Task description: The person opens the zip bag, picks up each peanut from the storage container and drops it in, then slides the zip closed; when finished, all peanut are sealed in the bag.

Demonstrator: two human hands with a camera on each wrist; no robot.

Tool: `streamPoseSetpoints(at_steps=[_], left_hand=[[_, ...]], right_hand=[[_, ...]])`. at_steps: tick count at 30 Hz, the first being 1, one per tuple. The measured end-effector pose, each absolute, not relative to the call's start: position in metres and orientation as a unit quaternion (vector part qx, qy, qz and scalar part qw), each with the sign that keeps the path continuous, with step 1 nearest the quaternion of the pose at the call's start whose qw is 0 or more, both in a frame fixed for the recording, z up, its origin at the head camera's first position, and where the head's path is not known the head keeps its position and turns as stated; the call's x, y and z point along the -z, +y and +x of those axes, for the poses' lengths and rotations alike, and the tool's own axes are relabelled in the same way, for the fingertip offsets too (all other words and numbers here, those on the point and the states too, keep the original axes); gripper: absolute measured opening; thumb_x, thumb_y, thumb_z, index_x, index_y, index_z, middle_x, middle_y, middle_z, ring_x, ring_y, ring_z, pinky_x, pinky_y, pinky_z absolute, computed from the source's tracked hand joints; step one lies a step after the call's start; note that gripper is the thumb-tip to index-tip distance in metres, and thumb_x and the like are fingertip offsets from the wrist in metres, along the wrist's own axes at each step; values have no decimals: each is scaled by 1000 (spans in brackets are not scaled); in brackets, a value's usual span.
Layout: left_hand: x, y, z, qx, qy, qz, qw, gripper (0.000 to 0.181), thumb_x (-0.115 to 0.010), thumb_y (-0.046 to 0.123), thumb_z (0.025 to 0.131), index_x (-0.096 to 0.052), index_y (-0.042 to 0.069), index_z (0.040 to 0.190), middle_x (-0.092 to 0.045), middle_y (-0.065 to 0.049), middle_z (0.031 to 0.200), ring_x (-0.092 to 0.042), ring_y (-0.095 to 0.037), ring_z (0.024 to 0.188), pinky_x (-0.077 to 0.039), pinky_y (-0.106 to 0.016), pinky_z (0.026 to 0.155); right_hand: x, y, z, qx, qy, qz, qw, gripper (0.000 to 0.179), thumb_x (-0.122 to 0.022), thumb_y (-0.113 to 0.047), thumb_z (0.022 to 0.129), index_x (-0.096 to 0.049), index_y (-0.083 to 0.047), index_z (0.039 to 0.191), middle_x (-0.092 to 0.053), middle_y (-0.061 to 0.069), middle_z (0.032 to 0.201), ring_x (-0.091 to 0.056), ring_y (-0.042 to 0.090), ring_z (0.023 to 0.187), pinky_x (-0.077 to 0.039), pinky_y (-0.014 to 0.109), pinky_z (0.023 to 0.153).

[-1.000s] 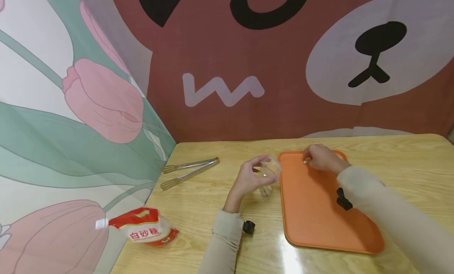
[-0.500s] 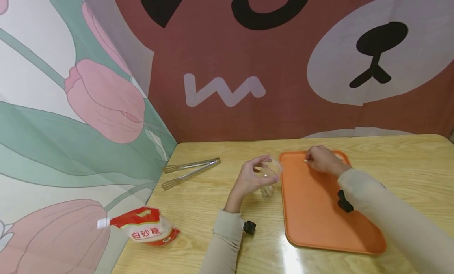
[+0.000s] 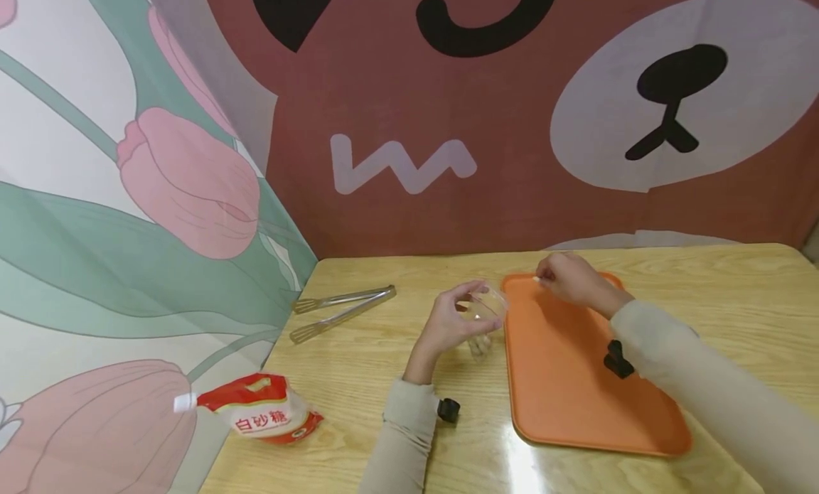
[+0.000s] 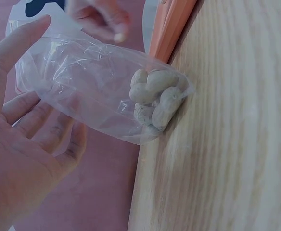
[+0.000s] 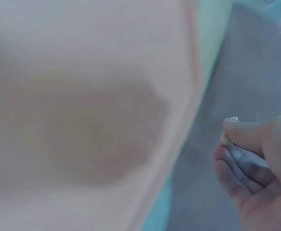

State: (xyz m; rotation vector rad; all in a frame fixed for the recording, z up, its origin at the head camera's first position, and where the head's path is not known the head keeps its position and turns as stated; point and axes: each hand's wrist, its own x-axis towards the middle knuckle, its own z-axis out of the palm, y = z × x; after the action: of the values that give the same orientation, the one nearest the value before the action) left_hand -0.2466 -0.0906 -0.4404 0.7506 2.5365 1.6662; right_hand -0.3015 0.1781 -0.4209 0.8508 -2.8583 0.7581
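Observation:
My left hand [image 3: 451, 320] holds the mouth of a clear plastic bag [image 4: 90, 72] spread between thumb and fingers. Several unshelled peanuts [image 4: 155, 94] lie in the bottom of the bag, which hangs down at the tabletop just left of the orange tray [image 3: 576, 380]. Over the tray's far left part is my right hand [image 3: 569, 277], thumb and fingertips pinching a small pale peanut [image 5: 225, 139]. Most of that peanut is hidden by the fingers. In the left wrist view its pale tip shows below the blurred right hand, beyond the bag.
Metal tongs [image 3: 345, 313] lie spread at the table's far left. A red and white sugar pouch [image 3: 259, 409] with a white cap lies at the near left edge. The wooden table [image 3: 473, 444] meets a printed cloth wall [image 3: 512, 195] behind.
My right hand has shifted slightly left and away, toward the tray's far left corner and the bag, still pinching the peanut. The left hand and bag have hardly moved.

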Motion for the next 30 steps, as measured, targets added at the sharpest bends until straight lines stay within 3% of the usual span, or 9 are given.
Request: streamPoseSetpoints(at_steps=[5,10,19,30], left_hand=[[441,-91,-248,-530,813,241,7,71,-86,26,79,-56,6,140,-63,-2,128,-57,-12,107,-48,-33,90],[441,-91,-248,-531,813,240,11,71,-86,26,79,-56,9,141,-63,-9,130,-57,-11,107,-49,-33,90],[441,-91,-247,-532,813,234,13,73,-87,27,78,-55,11,142,-60,5,130,-57,-13,108,-49,-40,93],[440,-91,-248,-539,809,233,16,69,-87,27,78,-58,14,139,-60,6,131,-57,-17,110,-48,-47,94]], right_hand=[[393,151,-289,-252,-914,313,51,4,-71,0,90,-74,-1,88,-66,3,76,-58,14,64,-52,38,61],[376,130,-274,-247,-904,340,79,7,-73,-1,88,-75,1,95,-67,6,84,-63,18,73,-55,38,66],[367,109,-257,-255,-893,363,76,9,-75,-4,88,-75,-2,96,-63,0,83,-61,14,73,-54,33,65],[368,102,-253,-258,-892,363,78,10,-77,-7,88,-77,-3,97,-61,-2,82,-59,12,71,-51,29,62]])
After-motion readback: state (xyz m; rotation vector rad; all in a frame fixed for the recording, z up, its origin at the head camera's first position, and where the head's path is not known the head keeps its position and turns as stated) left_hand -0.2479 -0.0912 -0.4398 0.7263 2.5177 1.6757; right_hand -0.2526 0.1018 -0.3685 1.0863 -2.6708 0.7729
